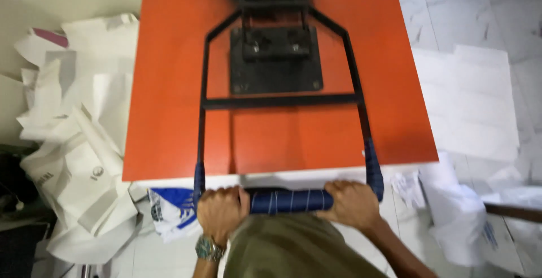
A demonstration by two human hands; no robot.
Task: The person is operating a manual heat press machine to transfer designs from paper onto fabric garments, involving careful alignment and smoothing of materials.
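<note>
Left hand (221,209), right hand (351,203) clench blue-taped handle (291,200); flat orange platen (169,86)

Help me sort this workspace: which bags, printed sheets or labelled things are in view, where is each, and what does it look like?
White bags with small dark emblems: heaped left of the orange press plate.
White fabric with blue print: crumpled beside the left hand.
Flat white sheets: on the floor, right.
Crumpled white piece, faint blue marks: lower right, past the right hand.

Your left hand (221,210) and right hand (351,203) cover the handle bar (291,200) ends. At twelve o'clock the frame edge cuts off the orange platen (169,86). The paper pile (79,142) at nine o'clock is blurred.
</note>
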